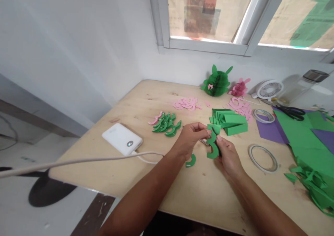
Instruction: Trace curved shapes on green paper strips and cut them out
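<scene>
A green paper cut-out with a wavy, scalloped edge (213, 148) is held up above the table between my two hands. My left hand (191, 138) pinches its upper left edge between thumb and fingers. At its right side, my right hand (229, 153) grips the same paper, its lower fingers partly hidden. A small light-coloured object shows behind the cut-out, too covered to name. Below my left hand lies a curved green paper piece (191, 161). Just beyond the cut-out is a stack of folded green paper (231, 121).
Left of my hands lie curved green pieces (165, 122) and a white power bank (122, 138) with its cable. Pink cut-outs (186, 104), tape rolls (263, 159), scissors (292, 112), green paper sheets (300, 135), a small fan (269, 89) and paper figures (217, 83) also occupy the table.
</scene>
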Motion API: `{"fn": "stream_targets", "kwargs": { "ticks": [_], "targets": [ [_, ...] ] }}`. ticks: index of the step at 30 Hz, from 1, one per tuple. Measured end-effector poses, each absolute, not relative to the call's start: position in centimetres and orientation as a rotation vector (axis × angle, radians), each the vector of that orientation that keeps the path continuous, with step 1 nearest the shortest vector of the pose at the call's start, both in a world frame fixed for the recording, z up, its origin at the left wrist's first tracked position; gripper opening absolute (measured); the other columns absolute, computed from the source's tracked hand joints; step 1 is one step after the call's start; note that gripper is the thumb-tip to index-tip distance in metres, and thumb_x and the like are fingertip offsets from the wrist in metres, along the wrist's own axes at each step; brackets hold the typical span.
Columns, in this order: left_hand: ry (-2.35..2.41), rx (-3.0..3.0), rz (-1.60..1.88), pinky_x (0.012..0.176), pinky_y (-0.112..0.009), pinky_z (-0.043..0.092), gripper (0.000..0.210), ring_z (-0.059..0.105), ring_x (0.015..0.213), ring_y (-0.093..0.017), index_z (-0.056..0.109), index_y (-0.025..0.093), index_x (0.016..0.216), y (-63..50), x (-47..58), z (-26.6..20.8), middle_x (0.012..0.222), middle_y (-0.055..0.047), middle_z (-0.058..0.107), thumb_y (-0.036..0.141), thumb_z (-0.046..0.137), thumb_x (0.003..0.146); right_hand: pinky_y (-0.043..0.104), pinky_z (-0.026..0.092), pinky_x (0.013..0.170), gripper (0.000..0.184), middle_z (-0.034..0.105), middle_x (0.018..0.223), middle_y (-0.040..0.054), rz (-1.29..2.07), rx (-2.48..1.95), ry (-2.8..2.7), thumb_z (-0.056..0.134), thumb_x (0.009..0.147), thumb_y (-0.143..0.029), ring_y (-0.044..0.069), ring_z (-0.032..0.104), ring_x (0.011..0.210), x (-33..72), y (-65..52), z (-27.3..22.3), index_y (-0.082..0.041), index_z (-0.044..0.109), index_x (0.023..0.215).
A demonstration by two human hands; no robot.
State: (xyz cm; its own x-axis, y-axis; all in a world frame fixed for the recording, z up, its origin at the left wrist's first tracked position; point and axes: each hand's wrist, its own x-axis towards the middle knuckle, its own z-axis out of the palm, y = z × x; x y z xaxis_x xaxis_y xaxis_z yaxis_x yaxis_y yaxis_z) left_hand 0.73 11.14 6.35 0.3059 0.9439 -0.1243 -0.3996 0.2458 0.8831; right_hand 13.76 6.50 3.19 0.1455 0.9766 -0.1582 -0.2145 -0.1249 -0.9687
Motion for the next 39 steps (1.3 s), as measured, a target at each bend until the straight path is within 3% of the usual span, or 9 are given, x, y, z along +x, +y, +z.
{"fn": "stream_targets", "kwargs": {
  "ticks": [39],
  "targets": [
    [0.801,0.88,1.085,0.063,-0.027,0.043,0.023,0.054,0.058,-0.011,0.061,0.017,0.059,10.76,1.17,6.33,0.059,0.001,0.06,0.029,0.08,0.057,0.02,0.018,0.037,0.054,0.038,0.048,-0.0068,1.338,-1.196,-0.811,0.071,0.069,-0.069,0.006,0.024,0.042,13.54,6.48,3.42,-0.018,0.056,0.065]
  ]
}}
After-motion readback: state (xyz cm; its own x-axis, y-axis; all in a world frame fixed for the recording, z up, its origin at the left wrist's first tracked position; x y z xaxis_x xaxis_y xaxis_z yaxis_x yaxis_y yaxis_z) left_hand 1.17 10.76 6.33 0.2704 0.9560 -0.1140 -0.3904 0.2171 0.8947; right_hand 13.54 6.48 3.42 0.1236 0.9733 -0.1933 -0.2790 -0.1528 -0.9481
